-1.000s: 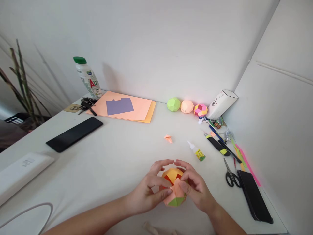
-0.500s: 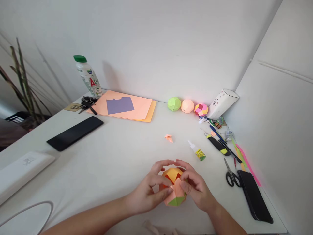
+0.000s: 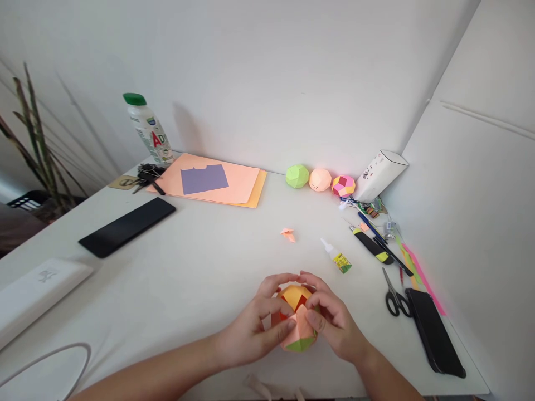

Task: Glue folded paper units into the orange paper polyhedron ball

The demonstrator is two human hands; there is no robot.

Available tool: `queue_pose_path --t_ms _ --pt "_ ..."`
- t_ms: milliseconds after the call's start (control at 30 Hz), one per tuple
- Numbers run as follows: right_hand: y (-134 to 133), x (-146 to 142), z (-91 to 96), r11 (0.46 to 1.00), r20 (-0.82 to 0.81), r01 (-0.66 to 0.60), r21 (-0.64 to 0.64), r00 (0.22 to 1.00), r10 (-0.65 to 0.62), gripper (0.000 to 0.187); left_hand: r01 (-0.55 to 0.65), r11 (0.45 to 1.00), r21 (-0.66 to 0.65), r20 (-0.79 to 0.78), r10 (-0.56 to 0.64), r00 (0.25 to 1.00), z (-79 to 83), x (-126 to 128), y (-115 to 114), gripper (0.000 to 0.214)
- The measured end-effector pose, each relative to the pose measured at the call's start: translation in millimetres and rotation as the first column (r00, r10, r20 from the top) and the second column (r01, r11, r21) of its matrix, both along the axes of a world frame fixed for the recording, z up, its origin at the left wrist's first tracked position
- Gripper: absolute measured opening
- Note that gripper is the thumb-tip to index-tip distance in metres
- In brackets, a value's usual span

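Note:
A folded paper ball (image 3: 300, 326) in orange, peach, red and green facets sits low in front of me, held from both sides. My left hand (image 3: 261, 317) curls around its left side, thumb and index finger pressing a peach flap near the front. On the other side my right hand (image 3: 334, 317) grips the ball, thumb and index finger at the right edge of that peach piece. Fingertips of both hands meet behind the ball, and its back is hidden. Beyond it lie a small folded peach paper piece (image 3: 288, 234) and a small glue bottle (image 3: 336, 256).
Three finished-looking paper balls, green (image 3: 297, 176), peach (image 3: 320, 180) and multicoloured (image 3: 343, 185), line the wall. Scissors (image 3: 396, 295), a cutter (image 3: 371, 245) and a black case (image 3: 435, 331) lie right. Paper sheets (image 3: 242, 181), a black slab (image 3: 127, 227) and a bottle (image 3: 150, 131) stand left.
The right thumb and index finger have shifted slightly on the peach flap, which now appears to lie flatter against the ball. Both hands keep their hold.

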State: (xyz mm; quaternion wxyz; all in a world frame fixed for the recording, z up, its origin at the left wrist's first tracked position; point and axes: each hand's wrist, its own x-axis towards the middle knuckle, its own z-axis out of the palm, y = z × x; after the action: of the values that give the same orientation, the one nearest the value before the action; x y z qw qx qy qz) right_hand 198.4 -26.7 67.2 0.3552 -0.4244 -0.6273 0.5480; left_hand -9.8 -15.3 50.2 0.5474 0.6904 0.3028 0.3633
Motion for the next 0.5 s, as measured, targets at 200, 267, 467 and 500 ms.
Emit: queue_pose_path --t_ms 200,267,467,500 --pt "-1.5 -0.9 -1.1 1.0 0.03 0.015 0.022 0.999 -0.016 0.017 0.007 1.0 0.004 0.011 -0.007 1.0 0.1 0.5 -0.8 0.021" --pt "-1.7 -1.5 -1.2 1.0 0.039 0.015 0.017 0.999 -0.016 0.017 0.013 1.0 0.008 0.024 -0.014 1.0 0.2 0.6 -1.0 0.019" --pt "-2.3 -4.2 0.8 0.999 0.101 -0.012 0.032 0.995 0.009 0.021 0.028 0.999 0.04 0.031 -0.029 0.999 2.6 0.9 -3.9 0.016" --pt "-2.5 -4.7 1.3 0.999 0.111 -0.014 0.038 0.994 0.01 0.022 0.029 0.998 0.047 0.031 -0.031 0.999 3.1 0.8 -4.6 0.015"
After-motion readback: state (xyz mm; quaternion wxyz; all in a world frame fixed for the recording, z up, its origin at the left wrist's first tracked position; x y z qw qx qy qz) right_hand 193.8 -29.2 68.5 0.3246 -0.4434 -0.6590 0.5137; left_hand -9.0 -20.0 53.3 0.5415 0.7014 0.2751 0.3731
